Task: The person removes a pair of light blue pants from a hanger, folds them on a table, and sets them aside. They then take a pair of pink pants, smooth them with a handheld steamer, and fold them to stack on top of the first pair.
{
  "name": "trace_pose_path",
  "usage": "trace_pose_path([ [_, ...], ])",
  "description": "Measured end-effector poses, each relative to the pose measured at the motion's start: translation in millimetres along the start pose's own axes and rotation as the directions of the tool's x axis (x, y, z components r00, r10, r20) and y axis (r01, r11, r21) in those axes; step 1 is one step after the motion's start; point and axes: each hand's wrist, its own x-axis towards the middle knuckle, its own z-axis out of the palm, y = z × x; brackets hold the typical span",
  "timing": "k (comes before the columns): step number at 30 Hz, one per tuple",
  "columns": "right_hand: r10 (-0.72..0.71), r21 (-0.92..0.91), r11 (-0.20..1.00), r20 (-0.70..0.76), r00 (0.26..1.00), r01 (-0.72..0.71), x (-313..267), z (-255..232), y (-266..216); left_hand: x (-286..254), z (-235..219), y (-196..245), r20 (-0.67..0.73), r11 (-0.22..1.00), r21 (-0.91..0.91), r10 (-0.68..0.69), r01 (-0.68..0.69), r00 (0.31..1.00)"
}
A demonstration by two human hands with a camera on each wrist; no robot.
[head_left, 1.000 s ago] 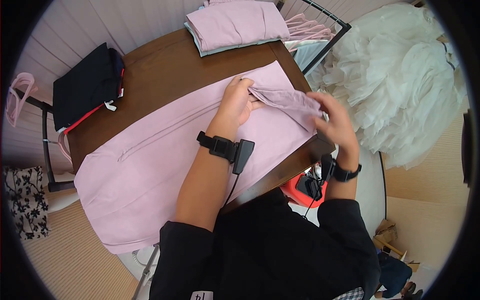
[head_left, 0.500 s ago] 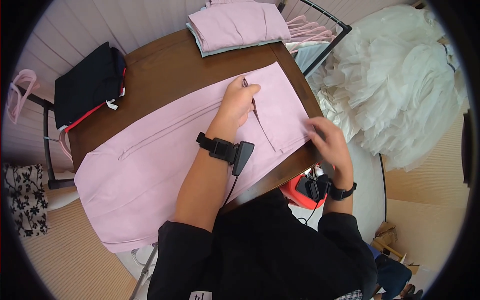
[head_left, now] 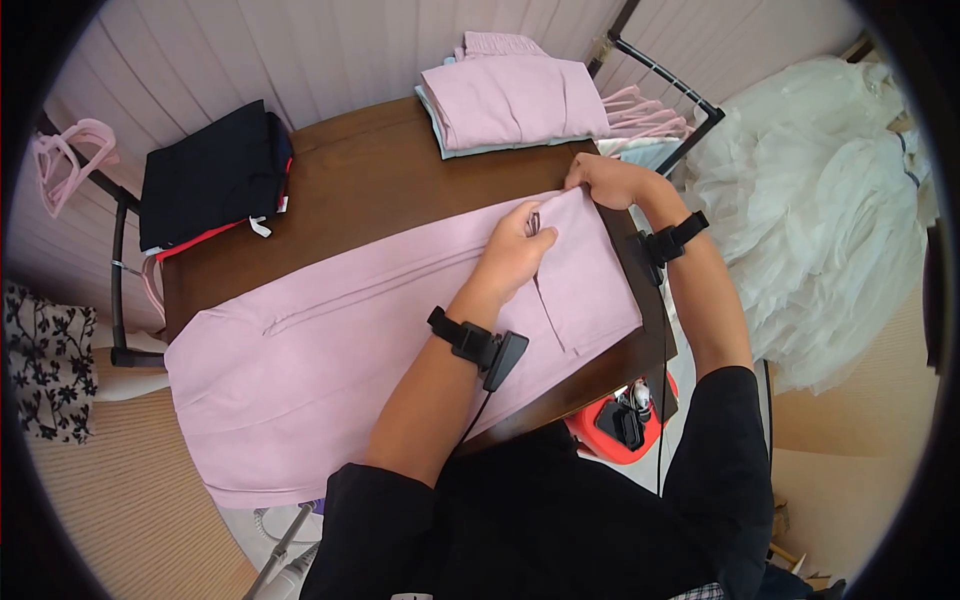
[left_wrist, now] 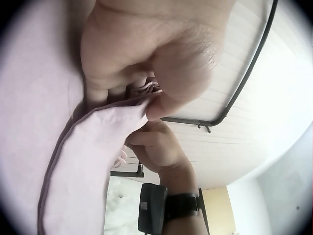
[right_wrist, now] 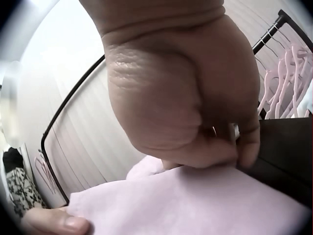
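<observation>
A long pink garment (head_left: 330,390) lies across the brown table (head_left: 370,185), its right end turned back in a flap (head_left: 592,275). My left hand (head_left: 518,248) grips the flap's inner edge, the thumb on top and the other fingers under the cloth. In the left wrist view, gathered pink fabric (left_wrist: 146,88) shows inside that grip. At the far right corner of the garment my right hand (head_left: 615,182) pinches the cloth's edge. The right wrist view has this hand (right_wrist: 181,98) bent down over the edge, its fingertips partly hidden.
Folded pink clothes (head_left: 515,105) over a light blue layer lie at the back right. A dark folded pile (head_left: 210,180) sits at the back left. Pink hangers (head_left: 640,115) hang on a black rack, beside a white tulle dress (head_left: 800,220). Below the table's front edge is a red container (head_left: 610,440).
The raised flap has come down flat. My right hand has gone from the near right corner to the far one. My left hand keeps its grip; the head view has shifted.
</observation>
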Motion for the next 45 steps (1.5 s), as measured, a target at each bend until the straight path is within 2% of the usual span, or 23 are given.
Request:
trace_pose_path([
  [1,0.133,-0.181,0.978,0.14,0.981,-0.107,4,-3,2,4,-2,-5,-0.005,1.0,-0.006,0.006,-0.006,1.0],
  [2,0.158,-0.176,0.975,0.121,0.98,-0.135,4,-4,4,8,-5,-10,-0.053,1.0,-0.007,-0.002,0.002,0.999],
  [4,0.132,-0.143,0.983,0.091,0.987,-0.118,6,-2,14,14,-9,-22,-0.1,1.0,-0.012,-0.014,0.013,0.995],
  [6,0.108,-0.105,0.989,0.061,0.992,-0.101,7,4,22,14,-12,-21,-0.147,0.985,-0.097,-0.154,0.141,0.977],
  [8,0.101,0.0,0.995,-0.024,0.995,-0.101,7,12,31,14,-12,-22,-0.171,0.984,-0.091,-0.166,0.153,0.971],
  [12,0.029,0.006,1.0,-0.063,0.998,-0.029,2,18,37,15,-13,-23,-0.206,0.989,-0.024,-0.145,0.143,0.968],
  [13,0.106,0.261,0.961,-0.054,0.993,-0.089,-3,17,35,15,-13,-24,-0.206,0.989,-0.026,-0.149,0.146,0.967],
  [14,0.178,0.496,0.857,-0.028,0.984,-0.141,-8,15,31,15,-14,-22,-0.214,0.988,0.003,-0.15,0.154,0.965],
  [15,0.18,0.496,0.857,-0.027,0.983,-0.143,-12,17,26,15,-14,-20,-0.221,0.986,0.032,-0.15,0.161,0.964],
  [16,0.248,0.511,0.841,-0.073,0.966,-0.177,-17,21,19,15,-15,-18,-0.22,0.986,0.031,-0.152,0.162,0.964],
  [17,0.313,0.527,0.824,-0.116,0.943,-0.209,-19,25,15,14,-15,-12,-0.213,0.979,0.106,-0.148,0.173,0.966],
  [18,0.313,0.529,0.822,-0.112,0.943,-0.21,-20,30,14,11,-14,-6,-0.205,0.966,0.182,-0.146,0.184,0.968],
  [19,0.322,0.443,0.872,-0.196,0.926,-0.209,-22,37,15,7,-13,-1,-0.205,0.965,0.183,-0.15,0.189,0.967],
  [20,0.322,0.353,0.91,-0.281,0.904,-0.215,-23,43,17,1,-9,11,-0.245,0.944,0.268,-0.128,0.193,0.961],
  [21,0.326,0.357,0.908,-0.282,0.902,-0.217,-23,46,18,-4,-6,21,-0.281,0.915,0.351,-0.1,0.199,0.954],
  [25,0.316,0.36,0.915,-0.36,0.878,-0.181,-22,54,23,-9,-4,30,-0.314,0.854,0.468,-0.079,0.226,0.946],
  [27,0.302,0.356,0.92,-0.374,0.877,-0.165,-23,56,23,-4,-9,22,-0.269,0.735,0.677,0.209,0.031,0.94],
  [32,0.304,0.366,0.918,-0.394,0.867,-0.156,-35,60,17,-1,-15,11,-0.303,0.73,0.682,0.234,0.039,0.924],
  [33,0.302,0.363,0.919,-0.396,0.867,-0.155,-40,61,10,-1,-16,9,-0.334,0.73,0.682,0.261,0.041,0.906],
  [37,0.267,0.267,0.952,-0.475,0.839,-0.152,-82,69,-41,1,-20,8,-0.349,0.753,0.656,0.245,0.05,0.905],
  [39,0.081,-0.06,0.988,-0.571,0.817,-0.139,-107,81,-64,-2,-19,13,-0.324,0.764,0.639,0.154,0.096,0.933],
  [43,0.101,-0.082,0.984,-0.485,0.868,-0.16,-146,110,-108,3,-22,6,-0.328,0.753,0.651,0.168,0.094,0.93],
  [45,0.108,-0.05,0.988,-0.441,0.891,-0.144,-160,125,-122,9,-29,-4,-0.288,0.742,0.67,0.235,0.02,0.928],
])
